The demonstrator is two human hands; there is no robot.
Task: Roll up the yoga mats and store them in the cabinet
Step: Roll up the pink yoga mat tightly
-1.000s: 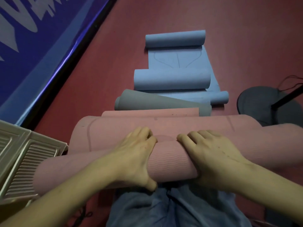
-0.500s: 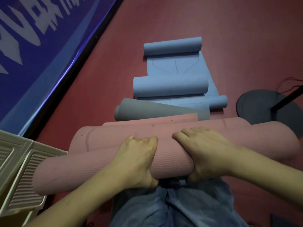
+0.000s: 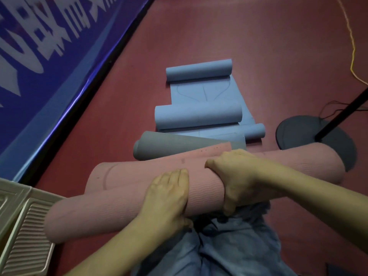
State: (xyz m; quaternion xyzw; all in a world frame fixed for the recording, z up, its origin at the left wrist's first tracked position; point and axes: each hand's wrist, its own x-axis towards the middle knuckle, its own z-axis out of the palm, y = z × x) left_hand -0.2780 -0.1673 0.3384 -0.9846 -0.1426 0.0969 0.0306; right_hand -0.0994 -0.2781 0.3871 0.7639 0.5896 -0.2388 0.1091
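Note:
A thick pink yoga mat roll (image 3: pixel 111 208) lies across my lap, running from lower left to upper right. Its still-flat tail (image 3: pixel 139 170) stretches a short way ahead on the red floor. My left hand (image 3: pixel 169 196) lies over the middle of the roll, fingers on top and thumb tucked beneath. Beside it, my right hand (image 3: pixel 235 176) wraps the roll with its thumb on the near side. Beyond lie a grey rolled mat (image 3: pixel 159 150) and blue mats (image 3: pixel 199 114), partly rolled.
A beige ribbed panel (image 3: pixel 25 226) sits at the lower left, touching the roll's left end. A blue banner wall (image 3: pixel 39 56) runs along the left. A dark round stand base (image 3: pixel 298 134) with a black pole stands at right; a yellow cord (image 3: pixel 352 56) trails beyond.
The roll has turned forward and grown thicker, taking up more of the flat pink mat. Both hands shifted forward over it, and my view tilted up.

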